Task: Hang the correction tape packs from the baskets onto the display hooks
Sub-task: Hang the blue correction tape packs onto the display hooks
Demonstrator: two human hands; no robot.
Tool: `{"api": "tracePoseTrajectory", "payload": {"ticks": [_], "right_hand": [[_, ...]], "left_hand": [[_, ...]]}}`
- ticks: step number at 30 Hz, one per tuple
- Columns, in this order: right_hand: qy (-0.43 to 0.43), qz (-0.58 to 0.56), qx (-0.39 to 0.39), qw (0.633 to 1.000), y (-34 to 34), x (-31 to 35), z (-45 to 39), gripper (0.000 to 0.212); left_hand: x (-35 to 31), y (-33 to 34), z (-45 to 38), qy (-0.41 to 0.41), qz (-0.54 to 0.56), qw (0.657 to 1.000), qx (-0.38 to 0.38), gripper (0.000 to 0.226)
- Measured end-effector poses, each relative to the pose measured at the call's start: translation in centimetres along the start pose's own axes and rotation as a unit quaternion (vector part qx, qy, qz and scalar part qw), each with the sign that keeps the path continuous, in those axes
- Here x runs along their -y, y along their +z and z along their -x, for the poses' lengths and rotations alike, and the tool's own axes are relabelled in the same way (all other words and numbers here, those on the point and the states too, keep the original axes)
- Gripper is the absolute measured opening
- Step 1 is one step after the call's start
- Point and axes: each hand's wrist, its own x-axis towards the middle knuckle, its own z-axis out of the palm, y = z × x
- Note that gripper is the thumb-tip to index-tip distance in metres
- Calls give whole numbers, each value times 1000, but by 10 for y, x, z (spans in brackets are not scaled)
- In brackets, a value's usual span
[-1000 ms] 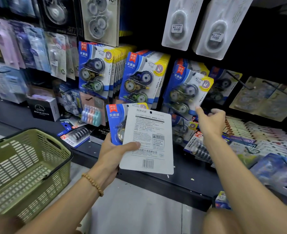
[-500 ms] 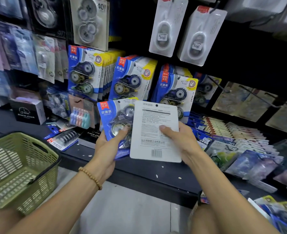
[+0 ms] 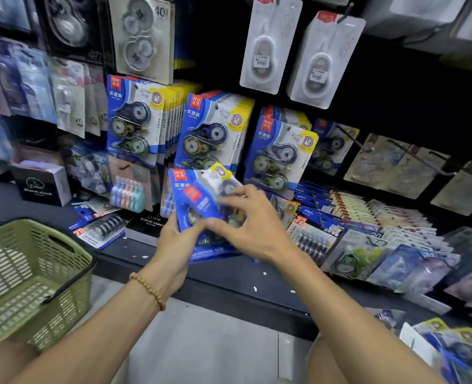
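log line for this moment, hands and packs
left hand grips packs | right hand on top pack, blurred | basket at left | hooks partly bare

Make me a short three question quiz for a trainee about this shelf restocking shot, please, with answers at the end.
1. True or false: both hands touch the blue pack.
2. Which wrist wears the bead bracelet: A left, B right?
3. Fill in: the green basket sits on the person's ____ side.

Key: 1 true: the left hand grips it from below, and the right hand lies over its front. 2 A. 3 left.
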Motion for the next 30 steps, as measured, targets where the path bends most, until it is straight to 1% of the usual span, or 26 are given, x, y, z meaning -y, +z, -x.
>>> {"api": "tracePoseTrajectory", "payload": {"ticks": [1, 2, 3, 5, 6, 8, 10, 12, 13, 14, 17, 19, 23, 27, 30], "right_hand": [[8, -9, 11, 1000, 2, 1, 1, 47], [12, -23, 10, 1000, 1, 1, -1, 39], [14, -28, -1, 1000, 0, 0, -4, 32], [19, -21, -26, 999, -8, -6, -10, 28], [28, -14, -31, 999, -13, -10, -13, 31], [69, -27, -35, 997, -23, -18, -17, 45], [150, -103, -8, 983, -33, -24, -16, 55], [226, -175, 16, 958, -40, -34, -13, 59], [249, -195, 12, 949, -41, -38, -11, 59], [262, -214, 2, 941, -43, -40, -9, 57], [289, -271, -69, 916, -47, -49, -4, 36], [291, -293, -112, 904, -51, -56, -2, 29], [287, -279, -169, 901, -54, -66, -7, 27], [279, -282, -252, 883, -64, -74, -24, 38], [273, -284, -277, 877, -67, -81, -41, 38]], "left_hand": [[-1, -1, 1, -5, 3, 1000, 5, 33], [-1, -2, 2, -10, 5, 1000, 14, 35], [-2, -3, 3, -16, 5, 1000, 24, 37], [-4, -4, 6, -25, 7, 999, 44, 37], [-6, -4, 7, -29, 9, 998, 55, 35], [-10, -4, 10, -36, 13, 996, 76, 31], [-13, -2, 12, -32, 10, 995, 92, 28], [-14, -1, 11, -23, -5, 995, 93, 28], [-13, 0, 10, -20, -11, 996, 92, 29], [-12, 1, 9, -19, -15, 996, 89, 31], [-9, 4, 6, 0, -37, 996, 80, 32], [-8, 6, 3, 21, -58, 996, 69, 32], [-4, 8, -3, 43, -79, 995, 35, 32], [1, 6, -11, 33, -77, 996, -8, 31], [3, 5, -15, 28, -82, 996, -21, 27]]}}
